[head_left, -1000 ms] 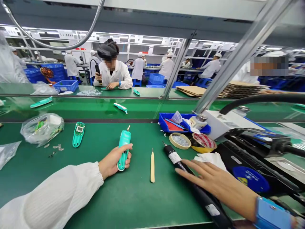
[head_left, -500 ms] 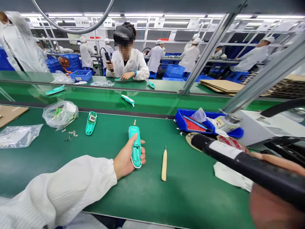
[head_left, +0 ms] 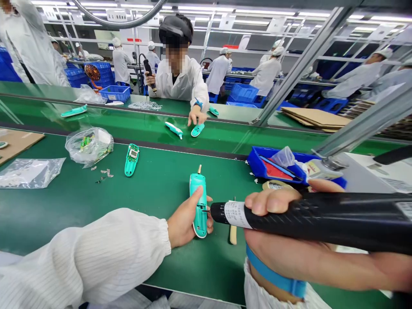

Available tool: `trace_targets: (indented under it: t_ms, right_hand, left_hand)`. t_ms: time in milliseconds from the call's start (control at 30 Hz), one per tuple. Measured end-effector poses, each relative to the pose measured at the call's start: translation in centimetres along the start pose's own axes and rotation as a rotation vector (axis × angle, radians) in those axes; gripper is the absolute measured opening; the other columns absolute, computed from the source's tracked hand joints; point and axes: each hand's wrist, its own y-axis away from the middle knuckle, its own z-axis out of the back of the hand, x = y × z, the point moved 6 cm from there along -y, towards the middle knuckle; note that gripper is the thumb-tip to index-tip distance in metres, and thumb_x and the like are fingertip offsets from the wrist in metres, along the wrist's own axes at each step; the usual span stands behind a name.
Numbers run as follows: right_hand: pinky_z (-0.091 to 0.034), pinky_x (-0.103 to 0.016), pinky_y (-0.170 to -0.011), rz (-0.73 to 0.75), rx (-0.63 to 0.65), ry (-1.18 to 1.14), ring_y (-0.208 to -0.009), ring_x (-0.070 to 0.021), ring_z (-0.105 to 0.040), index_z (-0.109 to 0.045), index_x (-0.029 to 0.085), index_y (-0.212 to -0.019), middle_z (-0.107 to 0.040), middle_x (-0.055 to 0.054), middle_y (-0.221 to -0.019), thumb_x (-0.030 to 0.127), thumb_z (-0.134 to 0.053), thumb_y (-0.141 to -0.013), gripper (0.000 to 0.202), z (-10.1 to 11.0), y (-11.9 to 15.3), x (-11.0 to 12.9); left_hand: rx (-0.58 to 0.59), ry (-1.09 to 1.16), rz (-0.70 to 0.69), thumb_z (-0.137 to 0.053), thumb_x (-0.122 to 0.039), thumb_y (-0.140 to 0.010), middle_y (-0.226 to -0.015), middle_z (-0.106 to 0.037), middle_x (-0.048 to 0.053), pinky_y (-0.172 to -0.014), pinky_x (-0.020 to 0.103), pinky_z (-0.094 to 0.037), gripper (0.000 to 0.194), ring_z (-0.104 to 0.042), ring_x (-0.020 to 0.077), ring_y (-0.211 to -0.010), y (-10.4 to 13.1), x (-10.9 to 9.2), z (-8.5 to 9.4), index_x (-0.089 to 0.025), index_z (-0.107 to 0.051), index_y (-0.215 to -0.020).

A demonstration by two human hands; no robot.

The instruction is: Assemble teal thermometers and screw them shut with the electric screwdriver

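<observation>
My left hand (head_left: 184,221) is wrapped round a teal-and-white handheld device (head_left: 197,182), held upright above the green bench. A brass-coloured tip sticks out of its top, and an open slot in its lower part faces me. My right hand (head_left: 283,253) grips a black electric screwdriver (head_left: 334,214) lying almost level. The thin bit points left and reaches the slot of the device; whether it touches a screw, I cannot make out. Partly hidden behind the screwdriver is a tool with a pale wooden handle (head_left: 233,236).
A teal half-shell with a circuit board (head_left: 131,159) lies left, near a plastic bag of small parts (head_left: 89,146) and loose bits (head_left: 107,172). Right stands a blue tray (head_left: 257,165). Across the belt (head_left: 135,124), a co-worker's hand (head_left: 196,116) is over a teal shell (head_left: 197,130).
My right hand has swung the electric screwdriver leftward, bringing its bit to the device. In the view, the device sits slightly further right. The co-worker has reached a teal shell onto the belt.
</observation>
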Motion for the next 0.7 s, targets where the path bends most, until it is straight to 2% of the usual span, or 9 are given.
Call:
trace_targets:
  t_ms: [100, 233, 300, 400, 467, 600, 700]
  right_hand:
    - [-0.039, -0.032, -0.043, 0.03, -0.039, -0.084, -0.039, -0.0152, -0.042, -0.055, 0.027, -0.089, -0.051, 0.006, -0.046, 0.078, -0.045, -0.055, 0.062, -1.0, 0.2, -0.1]
    - [-0.036, -0.03, -0.041, 0.033, -0.063, -0.048, -0.037, -0.0144, -0.039, -0.056, 0.026, -0.086, -0.053, 0.006, -0.046, 0.075, -0.048, -0.055, 0.058, -1.5, 0.3, -0.1]
    - [-0.035, -0.03, -0.041, 0.042, -0.034, -0.05, -0.038, -0.0145, -0.04, -0.056, 0.027, -0.084, -0.052, 0.006, -0.047, 0.075, -0.05, -0.053, 0.058, -1.4, 0.2, -0.2]
    - [-0.033, -0.03, -0.039, 0.067, 0.027, -0.07, -0.038, -0.0141, -0.041, -0.056, 0.027, -0.08, -0.051, 0.006, -0.049, 0.077, -0.042, -0.057, 0.058, -1.5, 0.2, -0.4]
    - [-0.032, -0.029, -0.039, 0.079, 0.004, -0.07, -0.038, -0.014, -0.041, -0.056, 0.027, -0.081, -0.05, 0.006, -0.049, 0.078, -0.039, -0.059, 0.058, -1.4, 0.4, -0.5]
    - [-0.034, -0.03, -0.039, 0.09, -0.049, -0.028, -0.037, -0.0151, -0.042, -0.055, 0.026, -0.098, -0.052, 0.006, -0.047, 0.077, -0.045, -0.057, 0.066, -1.6, 0.7, -0.3]
    - [-0.034, -0.029, -0.039, 0.092, -0.017, -0.042, -0.038, -0.0146, -0.043, -0.057, 0.026, -0.091, -0.053, 0.006, -0.049, 0.074, -0.048, -0.056, 0.06, -1.6, 0.6, -0.1]
  left_hand:
    - [0.034, -0.009, -0.012, -0.046, -0.057, -0.076, -0.05, -0.046, -0.004, -0.039, 0.019, -0.035, 0.04, -0.043, 0.008, -0.039, 0.1, -0.2, -0.4, -0.017, -0.046, -0.081]
    - [0.017, -0.029, -0.02, -0.049, -0.059, -0.074, -0.05, -0.046, -0.004, -0.038, 0.019, -0.034, 0.042, -0.043, 0.0078, -0.039, 0.2, -0.1, -0.4, -0.017, -0.046, -0.081]
    - [0.012, -0.047, -0.047, -0.05, -0.06, -0.072, -0.05, -0.046, -0.005, -0.038, 0.019, -0.034, 0.043, -0.042, 0.0077, -0.039, 0.3, -0.1, -0.4, -0.018, -0.045, -0.082]
    - [0.025, -0.068, -0.085, -0.052, -0.061, -0.07, -0.049, -0.045, -0.005, -0.039, 0.019, -0.034, 0.045, -0.041, 0.0077, -0.039, 0.3, -0.1, -0.4, -0.018, -0.045, -0.081]
    - [0.045, -0.064, -0.083, -0.052, -0.062, -0.069, -0.048, -0.045, -0.005, -0.039, 0.019, -0.035, 0.046, -0.041, 0.0074, -0.04, 0.2, -0.1, -0.4, -0.018, -0.044, -0.08]
    - [0.068, -0.047, -0.06, -0.053, -0.062, -0.069, -0.048, -0.045, -0.005, -0.04, 0.019, -0.034, 0.046, -0.04, 0.0073, -0.04, 0.2, -0.1, -0.6, -0.018, -0.044, -0.079]
    - [0.072, -0.046, -0.049, -0.053, -0.062, -0.068, -0.049, -0.045, -0.005, -0.04, 0.019, -0.034, 0.047, -0.04, 0.0072, -0.04, 0.3, -0.1, -0.7, -0.018, -0.044, -0.08]
